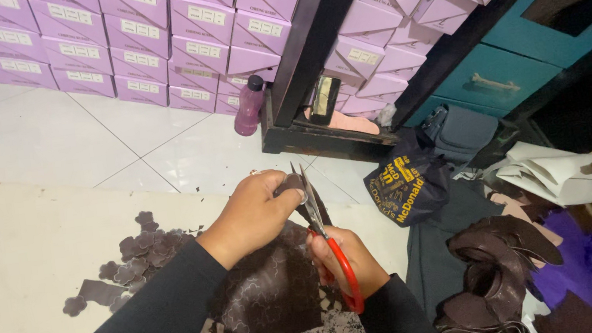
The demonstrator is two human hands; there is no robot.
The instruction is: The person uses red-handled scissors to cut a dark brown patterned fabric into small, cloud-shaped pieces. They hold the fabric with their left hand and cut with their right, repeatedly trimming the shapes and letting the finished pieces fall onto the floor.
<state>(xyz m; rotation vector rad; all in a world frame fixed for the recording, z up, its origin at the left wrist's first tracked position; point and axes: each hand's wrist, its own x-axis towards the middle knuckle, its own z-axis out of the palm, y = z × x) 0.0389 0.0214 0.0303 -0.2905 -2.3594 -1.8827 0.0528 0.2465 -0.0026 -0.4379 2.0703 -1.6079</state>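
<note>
A sheet of dark brown material [271, 297], stamped with flower outlines, is draped over the lap, and its upper edge is pinched in the left hand [255, 213]. The fingers of that hand are closed together on a small piece at the edge, right beside the blades. A pair of scissors [318, 220] with red handles is held in the right hand [345, 258], whose fingers are clamped through and around the loops. The blades point up and away from the body and appear nearly closed on the material, though how far they have bitten cannot be told.

For a clean cut, the material is best kept taut between the pinch and the lap, so that the blades follow the stamped outline rather than dragging it. The sheet should be turned into the scissors by the left hand, while the scissors are kept steady and worked in short bites around each curve. The left fingertips sit very close to the blades, so a slip there is judged the main risk.

A heap of cut-out flower shapes [134, 261] lies on the pale mat [13, 254] to the left. More dark scraps [496, 262] are piled to the right, and purple boxes [138, 43] are stacked behind.
</note>
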